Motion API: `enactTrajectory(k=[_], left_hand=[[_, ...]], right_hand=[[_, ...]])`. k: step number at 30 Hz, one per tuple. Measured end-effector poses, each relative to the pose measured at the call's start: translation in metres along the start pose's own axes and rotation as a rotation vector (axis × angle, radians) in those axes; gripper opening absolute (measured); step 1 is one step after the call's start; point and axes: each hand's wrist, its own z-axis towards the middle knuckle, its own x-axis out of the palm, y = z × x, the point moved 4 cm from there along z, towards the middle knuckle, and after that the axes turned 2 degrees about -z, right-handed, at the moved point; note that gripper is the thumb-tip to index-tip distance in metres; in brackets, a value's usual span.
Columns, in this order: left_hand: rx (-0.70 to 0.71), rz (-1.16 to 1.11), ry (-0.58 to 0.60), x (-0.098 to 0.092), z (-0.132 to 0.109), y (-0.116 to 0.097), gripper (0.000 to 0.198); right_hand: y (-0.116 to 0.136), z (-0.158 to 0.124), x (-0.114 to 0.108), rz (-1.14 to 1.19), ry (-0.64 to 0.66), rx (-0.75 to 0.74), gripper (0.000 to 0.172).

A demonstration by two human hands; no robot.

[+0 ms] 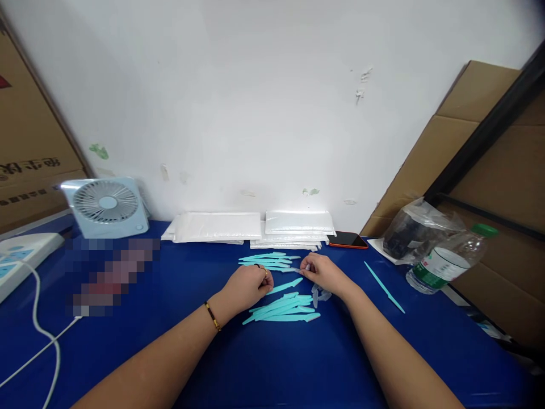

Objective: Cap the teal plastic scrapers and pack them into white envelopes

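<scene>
My left hand (251, 286) pinches the handle end of a turquoise eyebrow razor (288, 285), its head pointing right. My right hand (322, 272) is closed at the fingertips on a small translucent blade cap (307, 266), just above that razor's head. Beyond my hands lies a row of several turquoise razors (266, 260), some with clear caps over their heads. Closer to me is a loose pile of several more razors (283, 308). Several loose translucent caps (320, 295) lie below my right hand.
White padded mailers (217, 227) are stacked along the wall, with a phone (348, 240) beside them. One razor (384, 287) lies apart at right, near a water bottle (447, 261) and a bagged dark item (409, 230). At left are a fan (106, 207) and power strip (25, 258).
</scene>
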Motion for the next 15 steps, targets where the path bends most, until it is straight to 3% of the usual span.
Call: enactTrajectory(k=[3, 8, 12, 15], left_hand=[[-0.017, 0.055, -0.064, -0.004, -0.001, 0.002, 0.013], [-0.040, 0.137, -0.058, -0.007, 0.001, 0.008, 0.011], [-0.006, 0.185, -0.044, -0.008, 0.000, 0.008, 0.012], [0.031, 0.210, -0.082, -0.009, -0.001, 0.007, 0.025]], right_hand=[[-0.008, -0.004, -0.006, 0.005, 0.016, 0.017, 0.009], [-0.017, -0.008, -0.013, -0.023, 0.068, 0.070, 0.009], [-0.017, -0.009, -0.019, -0.083, 0.060, 0.019, 0.011], [-0.015, -0.009, -0.021, -0.097, 0.046, -0.017, 0.012]])
